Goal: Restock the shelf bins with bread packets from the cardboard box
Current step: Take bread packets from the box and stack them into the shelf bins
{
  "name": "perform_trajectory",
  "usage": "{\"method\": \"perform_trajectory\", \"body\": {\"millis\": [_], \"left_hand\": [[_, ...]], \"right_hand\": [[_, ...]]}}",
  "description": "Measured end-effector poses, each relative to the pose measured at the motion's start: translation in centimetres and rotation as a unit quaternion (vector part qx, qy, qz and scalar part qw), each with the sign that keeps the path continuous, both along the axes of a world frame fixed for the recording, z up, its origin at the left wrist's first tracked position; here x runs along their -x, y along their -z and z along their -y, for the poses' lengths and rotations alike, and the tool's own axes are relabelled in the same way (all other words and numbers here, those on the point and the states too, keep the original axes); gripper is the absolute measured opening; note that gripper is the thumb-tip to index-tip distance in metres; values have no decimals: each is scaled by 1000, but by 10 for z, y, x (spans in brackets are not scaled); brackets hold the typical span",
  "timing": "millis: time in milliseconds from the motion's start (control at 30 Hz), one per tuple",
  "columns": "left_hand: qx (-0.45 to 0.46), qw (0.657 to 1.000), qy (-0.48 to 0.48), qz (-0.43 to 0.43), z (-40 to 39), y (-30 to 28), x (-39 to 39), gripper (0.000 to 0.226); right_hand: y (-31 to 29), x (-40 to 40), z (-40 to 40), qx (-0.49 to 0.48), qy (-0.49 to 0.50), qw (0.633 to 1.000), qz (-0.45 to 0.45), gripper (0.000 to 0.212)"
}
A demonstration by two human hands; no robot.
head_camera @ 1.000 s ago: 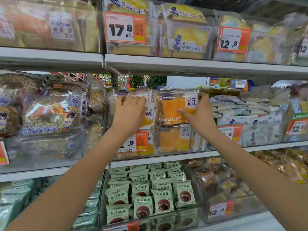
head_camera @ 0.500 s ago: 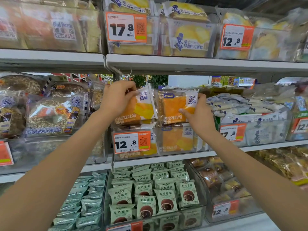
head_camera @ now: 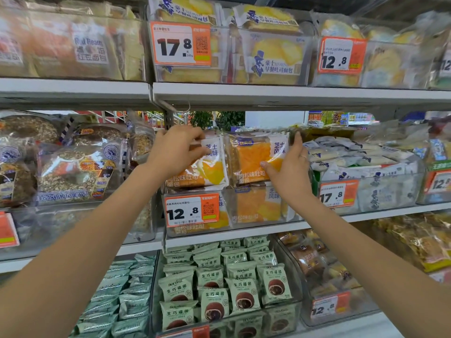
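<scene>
Two orange-and-white bread packets stand side by side on top of a clear shelf bin (head_camera: 290, 215) on the middle shelf. My left hand (head_camera: 174, 150) grips the top edge of the left packet (head_camera: 210, 167). On the right packet (head_camera: 251, 159) my right hand (head_camera: 286, 170) holds the right edge, thumb on the front. More packets of the same kind lie inside the bin, behind a 12.8 price tag (head_camera: 191, 209). The cardboard box is out of view.
The shelf above (head_camera: 268, 93) hangs close over the packets and carries bins of yellow toast. Seeded bread bags (head_camera: 75, 172) fill the bin to the left, white packets (head_camera: 361, 159) the bin to the right. Green bun packets (head_camera: 219, 289) sit on the shelf below.
My left hand went from lying flat on the left packet to gripping its top, and the packet now stands more upright. My right hand stayed on the right packet's edge. The view shifted slightly.
</scene>
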State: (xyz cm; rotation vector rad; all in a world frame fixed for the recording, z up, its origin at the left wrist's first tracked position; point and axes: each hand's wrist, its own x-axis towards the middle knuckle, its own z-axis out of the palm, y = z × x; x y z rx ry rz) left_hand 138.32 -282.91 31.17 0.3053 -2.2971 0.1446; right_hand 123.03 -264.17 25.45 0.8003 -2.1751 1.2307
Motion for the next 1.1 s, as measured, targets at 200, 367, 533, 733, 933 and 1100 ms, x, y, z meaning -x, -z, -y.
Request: {"method": "perform_trajectory", "body": {"millis": [200, 367, 533, 733, 933, 1100], "left_hand": [[160, 986, -37, -2, -5, 44, 17, 71], [184, 979, -89, 26, 0, 62, 34, 70], [217, 974, -56, 9, -11, 64, 27, 67], [216, 974, -46, 56, -7, 71, 32, 70], [226, 972, -47, 40, -13, 71, 25, 64], [231, 969, -36, 78, -15, 73, 23, 63]], "right_hand": [[5, -13, 10, -135, 34, 962, -236, 64], [13, 3, 34, -208, 20, 958, -195, 62], [23, -3, 37, -149, 55, 964, -212, 61], [23, -5, 45, -173, 45, 970, -166, 60], [28, -11, 33, -143, 43, 971, -184, 59], [34, 2, 22, -100, 62, 990, -81, 64]]}}
